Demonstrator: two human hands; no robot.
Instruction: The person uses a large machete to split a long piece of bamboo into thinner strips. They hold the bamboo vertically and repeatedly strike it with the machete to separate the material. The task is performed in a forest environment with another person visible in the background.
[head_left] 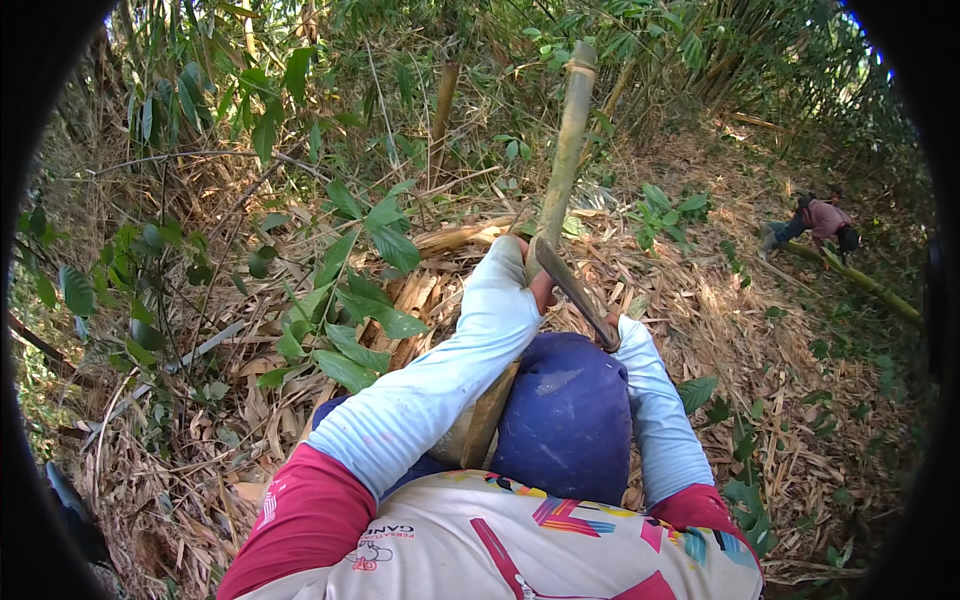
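Observation:
A bamboo pole (566, 140) slants up and away from my lap, its upper end in front of the undergrowth. My left hand (538, 284), in a pale blue sleeve, is closed round the pole at its middle. The pole's lower part (487, 418) passes between my legs, beside my dark blue trouser leg (572, 410). A dark-bladed machete (572, 290) lies across the front of the pole, close to my left hand. My right hand (613, 321), mostly hidden by its sleeve and the machete, is closed at the machete's near end.
Dry bamboo leaves and husks (690, 330) cover the ground. A leafy green plant (355, 300) stands close to my left forearm. At the far right another person (825, 220) bends over a long green bamboo stem (875, 288). Dense bamboo (740, 60) rises behind.

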